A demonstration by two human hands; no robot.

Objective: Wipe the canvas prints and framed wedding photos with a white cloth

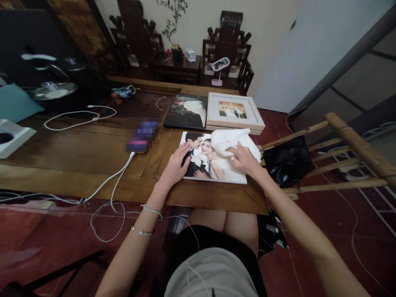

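1. Wiping of a printed photo point(204, 163) in progress, judged from the white cloth point(230, 142) pressed to its upper right part; photo flat at the near edge of the wooden surface point(77, 152), directly in front of the seated person.
2. Left hand point(175, 165) laid flat with fingers spread on the left edge of the photo, gripping nothing, apparently steadying it against sliding.
3. Right hand point(244, 161) closed on the cloth, fingers bunched into the fabric, resting on the right portion of the photo.
4. Behind the photo, and apart from it: a dark print point(186, 110) lying flat and, just beside it to the right, a white frame point(234, 112) holding a small picture.
5. To the left: a blurred device point(141, 135) with a white cable point(114, 179) trailing off the front edge of the surface towards the floor.
6. To the right: a bamboo rack point(346, 152) with a black bag point(287, 161) lodged in it, near the right hand.
7. Next move, as a judgement: sweeping of the cloth across the uncovered left and lower areas, with light, even pressure and continued bracing by the left hand; risk of pushing the photo off the near edge.
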